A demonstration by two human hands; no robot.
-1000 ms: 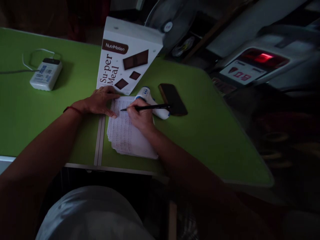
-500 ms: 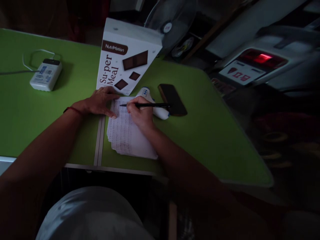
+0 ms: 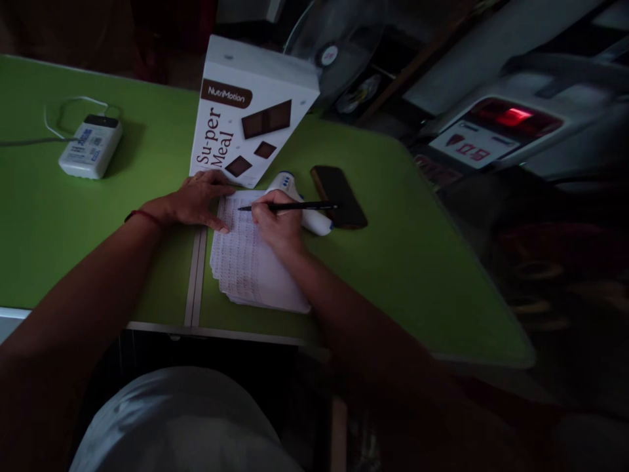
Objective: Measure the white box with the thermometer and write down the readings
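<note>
A black pen [image 3: 304,205] is pinched in my right hand [image 3: 280,226], its tip at the upper part of a notebook [image 3: 275,282]. Rows of small handwriting cover the left side of the page, while the lower right is blank. My left hand [image 3: 199,200] lies with fingers spread at the notebook's upper left edge, thumb on the page. Its fingers reach the foot of an upright white box [image 3: 265,78] printed "NutriMotion Su-per Meal". Partly behind my right hand lies a white handheld device [image 3: 317,223] with blue parts, perhaps a thermometer.
A dark phone [image 3: 339,196] lies right of the white device. At the left, a white power adapter [image 3: 91,147] with cables rests on the green table [image 3: 417,282]. Beyond the table stand a fan [image 3: 329,56] and a machine with a red lit panel [image 3: 514,117].
The pen tip and my right hand have shifted slightly to the right along the page. My left hand stays in place.
</note>
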